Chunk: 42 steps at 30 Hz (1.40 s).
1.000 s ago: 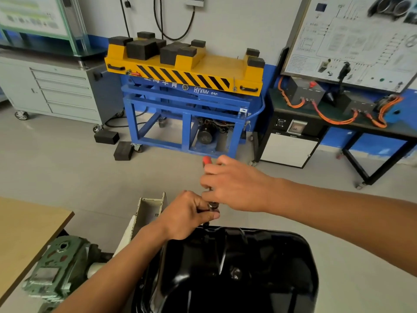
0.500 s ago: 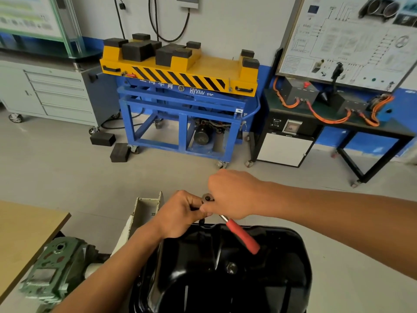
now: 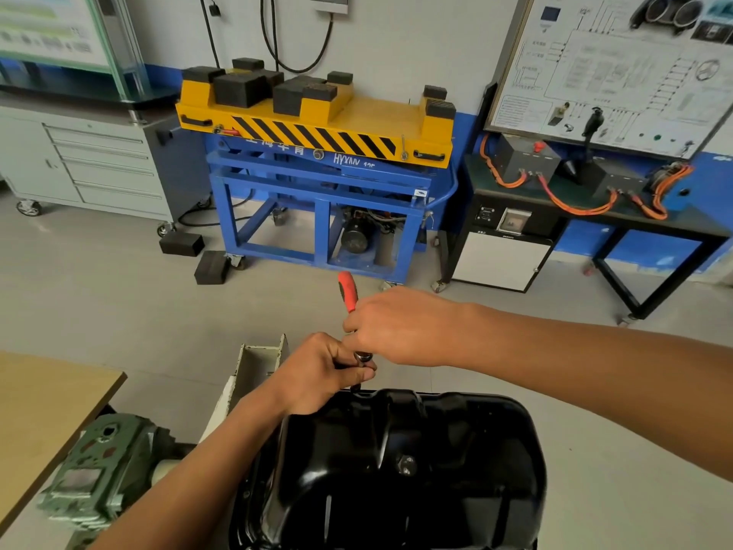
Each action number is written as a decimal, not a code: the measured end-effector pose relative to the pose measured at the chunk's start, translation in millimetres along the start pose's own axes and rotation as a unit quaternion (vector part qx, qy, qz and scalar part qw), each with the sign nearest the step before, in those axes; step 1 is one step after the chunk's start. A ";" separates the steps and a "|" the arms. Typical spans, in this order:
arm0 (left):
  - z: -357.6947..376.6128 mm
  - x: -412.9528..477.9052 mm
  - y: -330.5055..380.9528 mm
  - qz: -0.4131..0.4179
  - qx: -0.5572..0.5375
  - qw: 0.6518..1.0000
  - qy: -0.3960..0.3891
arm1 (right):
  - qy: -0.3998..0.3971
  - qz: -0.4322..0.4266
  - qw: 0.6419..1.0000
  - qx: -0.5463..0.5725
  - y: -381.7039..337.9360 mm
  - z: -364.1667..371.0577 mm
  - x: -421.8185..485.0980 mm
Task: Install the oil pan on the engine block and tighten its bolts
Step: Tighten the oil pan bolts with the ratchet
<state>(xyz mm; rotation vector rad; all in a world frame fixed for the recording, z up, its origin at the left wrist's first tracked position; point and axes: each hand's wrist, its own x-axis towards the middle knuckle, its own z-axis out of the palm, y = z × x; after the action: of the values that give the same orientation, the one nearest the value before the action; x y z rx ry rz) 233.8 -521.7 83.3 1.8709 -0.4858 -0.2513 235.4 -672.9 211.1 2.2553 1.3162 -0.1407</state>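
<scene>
My right hand [image 3: 400, 327] gripped the red-handled chrome ratchet [image 3: 347, 291], rubbery handle pointing away. My left hand [image 3: 321, 375] curled round its round metal head at the far rim of the glossy black stamped-metal oil pan [image 3: 396, 506], ribbed, hex plug [image 3: 404, 465] mid-face.

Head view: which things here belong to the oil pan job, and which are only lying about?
Job: black oil pan; red-handled ratchet wrench, gripped by left hand and right hand.

Lying about: yellow-topped blue lift cart; black rubber blocks on the floor; green gearbox housing; grey drawer cabinet.
</scene>
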 end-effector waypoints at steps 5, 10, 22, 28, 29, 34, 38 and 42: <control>1.7 -3.3 1.1 -0.007 -0.030 1.000 0.001 | -0.008 0.052 0.998 0.037 -3.9 -2.5 -1.5; -1.8 -3.7 -1.2 0.007 0.020 1.000 0.009 | 0.000 0.140 0.973 0.181 -7.6 -3.5 0.3; -1.7 -2.0 -1.4 0.016 -0.011 1.000 0.004 | 0.003 0.003 1.000 0.004 -4.5 -5.0 6.4; 1.4 -2.0 -0.4 0.000 -0.027 0.999 0.022 | 0.008 0.032 0.999 -0.004 -2.6 0.6 2.2; 1.2 -1.8 -1.0 0.000 -0.028 0.999 0.022 | 0.011 0.043 0.999 -0.008 -3.4 0.1 2.2; -0.8 -1.9 -6.4 -0.006 -0.023 1.000 0.019 | 0.031 0.126 0.988 0.079 -12.8 5.6 2.2; -1.1 -1.6 -8.0 -0.009 -0.013 1.000 0.022 | 0.022 0.189 0.960 0.205 -16.1 3.7 5.0; -2.2 -1.6 -6.4 -0.014 -0.007 1.000 0.021 | 0.004 0.176 0.954 0.243 -12.2 -1.3 7.9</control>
<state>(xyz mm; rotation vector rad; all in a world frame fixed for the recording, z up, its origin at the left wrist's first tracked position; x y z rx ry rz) 234.5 -517.3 78.0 1.8668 -0.4292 -0.2338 229.1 -661.4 204.9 2.8667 0.9296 -0.3588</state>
